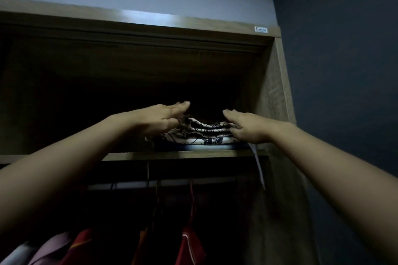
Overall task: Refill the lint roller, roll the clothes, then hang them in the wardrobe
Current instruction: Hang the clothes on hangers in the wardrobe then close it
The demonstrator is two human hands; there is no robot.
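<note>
Head view: left hand [159,119] and right hand [247,128], fingers straight, flank folded patterned clothes [206,134]; brand sticker [260,29] well above, lettering blurred.

Head view: worn on the person's head, facing forward and tilted up into the wardrobe [277,97].
Nearness: close in, top shelf [172,154] mid-frame, right before the lens.

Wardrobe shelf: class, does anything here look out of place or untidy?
A pale strip dangles over the shelf edge below the right hand, apparently hanging loose from the folded patterned clothes. Nothing else stands out.
</note>
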